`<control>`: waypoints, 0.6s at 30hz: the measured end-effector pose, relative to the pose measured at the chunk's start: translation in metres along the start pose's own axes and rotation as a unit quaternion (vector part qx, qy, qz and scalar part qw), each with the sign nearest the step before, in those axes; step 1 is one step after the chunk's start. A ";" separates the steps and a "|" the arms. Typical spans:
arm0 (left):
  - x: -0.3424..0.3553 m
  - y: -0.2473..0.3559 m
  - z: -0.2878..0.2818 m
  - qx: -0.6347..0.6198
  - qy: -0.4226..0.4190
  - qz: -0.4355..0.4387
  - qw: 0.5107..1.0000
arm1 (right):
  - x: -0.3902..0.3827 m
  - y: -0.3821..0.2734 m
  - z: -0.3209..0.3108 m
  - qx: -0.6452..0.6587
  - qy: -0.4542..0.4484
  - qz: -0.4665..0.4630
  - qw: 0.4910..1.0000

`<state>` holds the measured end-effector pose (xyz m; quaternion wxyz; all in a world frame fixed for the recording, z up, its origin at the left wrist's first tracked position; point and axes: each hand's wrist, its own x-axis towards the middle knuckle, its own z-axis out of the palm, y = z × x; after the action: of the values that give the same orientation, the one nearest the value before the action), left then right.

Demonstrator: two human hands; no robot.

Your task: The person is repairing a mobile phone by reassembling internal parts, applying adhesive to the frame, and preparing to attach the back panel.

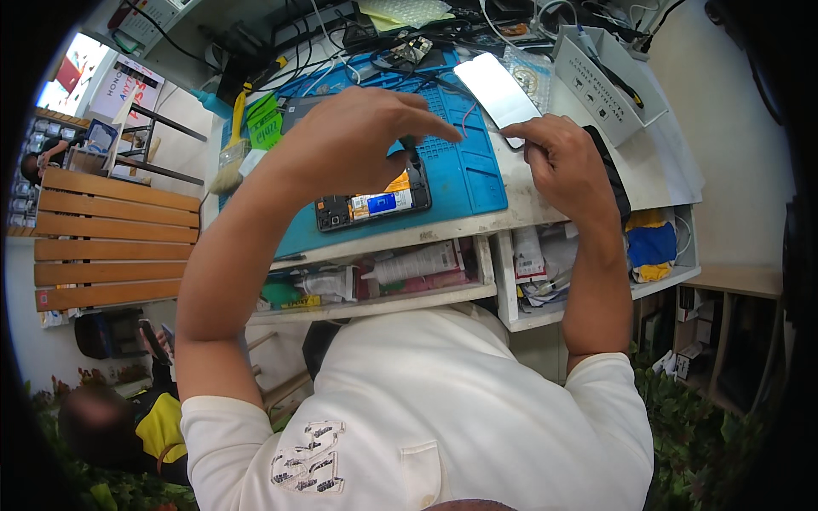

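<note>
Over a blue repair mat hangs my left hand, its index finger stretched to the right and its thumb lower and apart. Beneath it lies an opened phone, back off, with a blue and white battery showing; the hand covers its upper part. Something dark beside the thumb is too unclear to name. My right hand reaches its index fingertip to the near end of a flat phone-like panel with a bright white face. Its other fingers are curled, and I see nothing held in them.
A brush and a green packet lie left of the mat. An open white box stands at the right; cables crowd the back. Two filled drawers jut out below the tabletop. A person holds a phone at lower left.
</note>
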<state>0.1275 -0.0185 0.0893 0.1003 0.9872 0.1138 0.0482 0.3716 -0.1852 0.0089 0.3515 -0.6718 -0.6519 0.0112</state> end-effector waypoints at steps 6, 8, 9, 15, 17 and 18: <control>0.002 0.002 0.001 -0.008 -0.006 0.007 1.000 | 0.000 -0.003 0.001 0.002 -0.008 0.004 1.000; 0.002 0.001 0.002 -0.011 -0.009 0.009 1.000 | 0.000 -0.002 0.002 0.005 -0.007 0.002 1.000; 0.003 -0.005 0.005 0.000 -0.007 0.009 1.000 | 0.000 -0.003 0.001 0.004 -0.011 0.003 1.000; 0.006 0.005 0.003 -0.128 -0.005 -0.009 0.992 | -0.002 0.001 -0.002 0.007 0.000 0.014 1.000; 0.002 0.002 0.014 -0.236 0.033 -0.099 0.966 | -0.002 0.000 -0.002 0.004 0.008 0.025 1.000; -0.005 -0.009 0.029 -0.244 0.054 -0.095 0.964 | -0.001 0.002 -0.003 0.004 0.002 0.018 1.000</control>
<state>0.1245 -0.0165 0.0593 0.3359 0.9134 0.1971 0.1185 0.3743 -0.1870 0.0096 0.3554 -0.6821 -0.6388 0.0194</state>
